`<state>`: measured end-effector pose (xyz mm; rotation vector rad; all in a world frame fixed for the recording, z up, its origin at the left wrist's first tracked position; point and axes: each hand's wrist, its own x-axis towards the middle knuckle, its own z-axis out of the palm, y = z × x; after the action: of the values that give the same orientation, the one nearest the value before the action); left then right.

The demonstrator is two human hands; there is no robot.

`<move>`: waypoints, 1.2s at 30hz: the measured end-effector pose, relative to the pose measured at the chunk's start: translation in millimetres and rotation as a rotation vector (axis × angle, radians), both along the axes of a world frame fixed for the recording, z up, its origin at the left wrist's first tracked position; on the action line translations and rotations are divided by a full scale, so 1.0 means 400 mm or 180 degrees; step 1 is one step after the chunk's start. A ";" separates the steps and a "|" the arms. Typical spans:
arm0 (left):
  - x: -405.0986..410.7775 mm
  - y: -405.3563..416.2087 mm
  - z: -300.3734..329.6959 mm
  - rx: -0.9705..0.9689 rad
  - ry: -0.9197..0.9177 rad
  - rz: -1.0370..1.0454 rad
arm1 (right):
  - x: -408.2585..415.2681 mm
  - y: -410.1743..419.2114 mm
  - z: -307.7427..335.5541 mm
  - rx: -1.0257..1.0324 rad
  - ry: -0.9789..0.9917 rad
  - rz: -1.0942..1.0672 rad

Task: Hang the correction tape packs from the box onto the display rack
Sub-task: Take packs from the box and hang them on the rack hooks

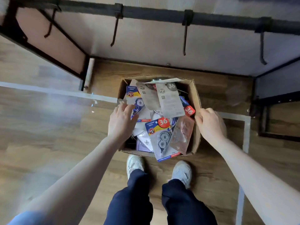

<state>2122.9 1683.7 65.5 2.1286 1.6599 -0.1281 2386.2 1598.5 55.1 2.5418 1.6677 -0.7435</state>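
Many correction tape packs (159, 135) lie in a messy heap inside an open cardboard box (196, 95) on the wooden floor (48, 127). Some packs show a blue and yellow front with a red round sticker that says 36, and some lie face down and show a grey back. One pack pokes out over the near edge of the box. The left hand (121, 123) is at the left edge of the box, with its fingers reaching over onto the packs there; it is hard to tell if it is pinching one. The right hand (209, 125) grips the right wall of the box, with the thumb on the inside. Two white shoes (134, 163) and dark blue trouser legs (131, 200) stand just in front of the box. Above the box, a dark bar of the display rack (162, 14) runs across, and four black hooks (185, 36) stick out from it. All the hooks are bare.
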 end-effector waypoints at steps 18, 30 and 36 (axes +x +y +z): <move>0.136 0.160 -0.202 -0.0675 -0.0360 0.1069 | -0.032 0.129 -0.236 -0.0234 0.1090 -0.0960; 0.072 0.130 -0.134 -0.1242 -0.0747 0.1390 | -0.041 0.104 -0.179 -0.0188 0.2906 -0.2067; -0.002 0.095 -0.076 -0.1482 -0.0775 0.1488 | -0.035 0.076 -0.112 -0.0299 0.2976 -0.2268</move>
<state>2122.0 1721.6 35.2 1.3288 1.7274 -0.0948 2372.1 1628.9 10.4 2.8786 0.6232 -2.2331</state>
